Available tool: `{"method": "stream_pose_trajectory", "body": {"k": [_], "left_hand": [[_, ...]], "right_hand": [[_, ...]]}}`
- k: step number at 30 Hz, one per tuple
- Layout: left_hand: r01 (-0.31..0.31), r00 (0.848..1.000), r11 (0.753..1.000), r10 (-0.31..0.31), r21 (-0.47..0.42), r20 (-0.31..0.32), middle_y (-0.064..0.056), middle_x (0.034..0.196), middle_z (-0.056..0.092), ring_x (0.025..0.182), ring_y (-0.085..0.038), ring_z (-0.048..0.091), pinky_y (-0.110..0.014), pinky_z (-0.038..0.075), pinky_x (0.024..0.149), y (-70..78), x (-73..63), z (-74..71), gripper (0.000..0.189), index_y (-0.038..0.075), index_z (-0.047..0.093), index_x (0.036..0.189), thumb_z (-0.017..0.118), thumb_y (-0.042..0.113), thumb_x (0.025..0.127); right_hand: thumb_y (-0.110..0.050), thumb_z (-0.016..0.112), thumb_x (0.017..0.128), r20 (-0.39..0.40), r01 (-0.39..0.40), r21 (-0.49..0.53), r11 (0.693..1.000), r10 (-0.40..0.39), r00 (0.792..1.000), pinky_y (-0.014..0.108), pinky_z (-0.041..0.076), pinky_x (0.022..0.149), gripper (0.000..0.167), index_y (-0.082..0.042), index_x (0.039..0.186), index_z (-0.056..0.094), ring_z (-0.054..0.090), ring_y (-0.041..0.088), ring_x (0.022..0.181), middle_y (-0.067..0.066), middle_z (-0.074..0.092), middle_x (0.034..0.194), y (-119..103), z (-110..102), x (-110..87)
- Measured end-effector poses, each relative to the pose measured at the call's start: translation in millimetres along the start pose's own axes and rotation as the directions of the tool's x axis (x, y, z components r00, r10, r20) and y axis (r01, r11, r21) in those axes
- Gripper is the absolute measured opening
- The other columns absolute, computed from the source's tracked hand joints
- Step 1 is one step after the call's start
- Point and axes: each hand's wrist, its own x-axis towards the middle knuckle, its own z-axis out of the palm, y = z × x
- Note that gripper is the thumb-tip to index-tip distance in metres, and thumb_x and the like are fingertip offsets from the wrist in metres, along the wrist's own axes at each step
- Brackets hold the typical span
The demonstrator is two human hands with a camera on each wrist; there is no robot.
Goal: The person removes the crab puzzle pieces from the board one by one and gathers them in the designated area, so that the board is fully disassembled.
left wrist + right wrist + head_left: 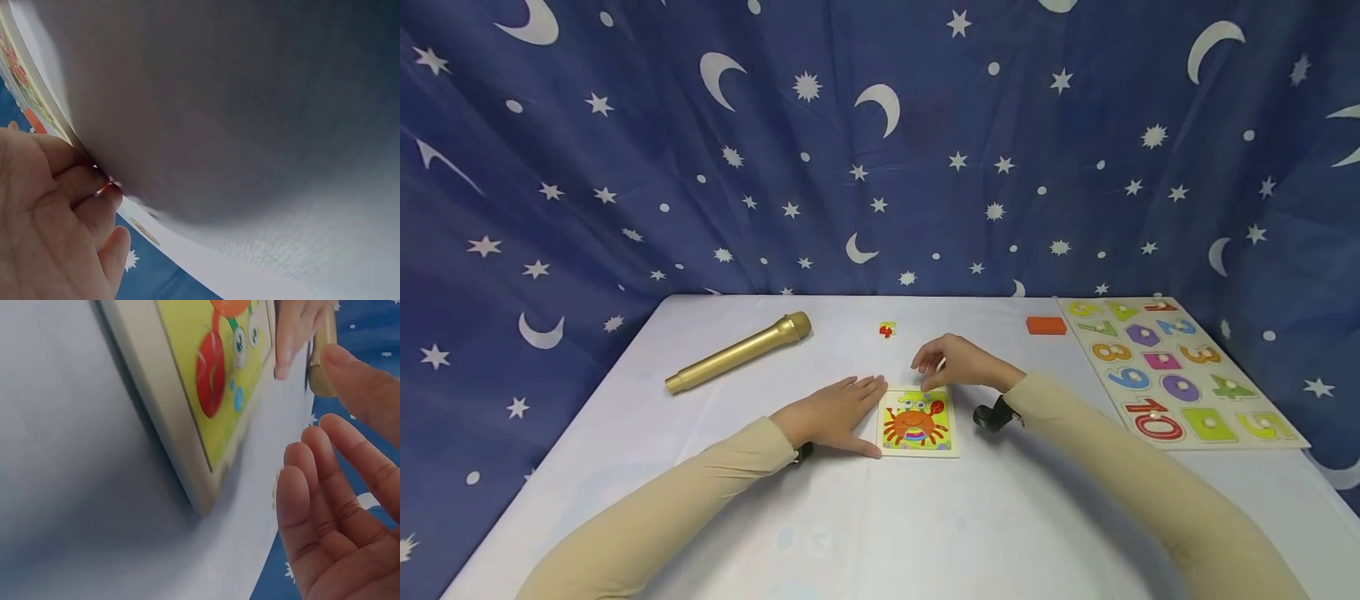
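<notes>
A small square crab puzzle in a pale wooden frame lies flat in the middle of the white table. My left hand rests at its left edge, fingers spread and fairly straight. Over the far right corner is my right hand, its fingers loosely bent. In the right wrist view a gap shows between thumb and fingers, with nothing held there. That view also has the near corner of the wooden frame. Beyond the board lies a loose red and yellow puzzle piece.
A gold microphone lies slantwise at the back left. An orange block is at the back right, beside a large number-and-shape puzzle board. Behind the table hangs a blue curtain with moons and stars.
</notes>
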Motion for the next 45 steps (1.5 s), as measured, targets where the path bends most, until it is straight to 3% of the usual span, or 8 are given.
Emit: {"method": "stream_pose_trajectory", "body": {"k": [7, 25, 34, 45], "left_hand": [[-0.012, 1.000, 1.000, 0.012, 0.009, -0.021, -0.007, 0.159, 0.015, 0.147, -0.020, 0.016, -0.038, 0.015, 0.121, -1.7, -1.3, 0.8, 0.105, 0.007, 0.015, 0.151, 0.048, 0.075, 0.079], [-0.001, 1.000, 1.000, 0.001, 0.009, -0.025, -0.008, 0.159, 0.014, 0.147, -0.020, 0.016, -0.037, 0.015, 0.121, -1.6, -2.8, 5.2, 0.105, 0.007, 0.014, 0.151, 0.046, 0.076, 0.079], [-0.010, 0.999, 1.000, 0.011, 0.011, -0.044, -0.008, 0.158, 0.016, 0.146, -0.020, 0.017, -0.037, 0.016, 0.120, -0.2, -3.0, 4.2, 0.104, 0.007, 0.015, 0.151, 0.047, 0.075, 0.079], [-0.006, 0.999, 1.000, 0.007, 0.001, -0.036, -0.008, 0.158, 0.015, 0.147, -0.020, 0.017, -0.038, 0.015, 0.121, 0.6, -3.9, 2.0, 0.104, 0.006, 0.015, 0.151, 0.048, 0.074, 0.079]], "right_hand": [[-0.012, 0.080, 0.073, 0.017, -0.014, -0.008, 1.000, 0.014, 1.000, 0.026, 0.054, 0.078, 0.030, -0.004, 0.100, 0.070, 0.057, 0.010, 0.077, 0.007, 0.070, 0.088, -5.5, 8.2, -7.9], [-0.019, 0.080, 0.075, 0.110, 0.054, -0.089, 0.995, -0.045, 0.993, 0.018, 0.047, 0.073, 0.028, -0.010, 0.100, 0.072, 0.054, 0.010, 0.082, 0.002, 0.066, 0.095, -7.1, 27.7, -7.1], [-0.013, 0.078, 0.076, 0.153, 0.037, -0.110, 0.993, -0.020, 0.988, 0.018, 0.046, 0.075, 0.032, -0.011, 0.108, 0.071, 0.050, 0.011, 0.083, 0.002, 0.062, 0.095, -9.2, 25.2, -5.6], [-0.008, 0.077, 0.076, 0.151, 0.027, -0.078, 0.997, -0.015, 0.988, 0.019, 0.045, 0.073, 0.028, -0.012, 0.103, 0.072, 0.048, 0.014, 0.082, 0.004, 0.059, 0.094, -10.3, 26.4, -5.4]]}}
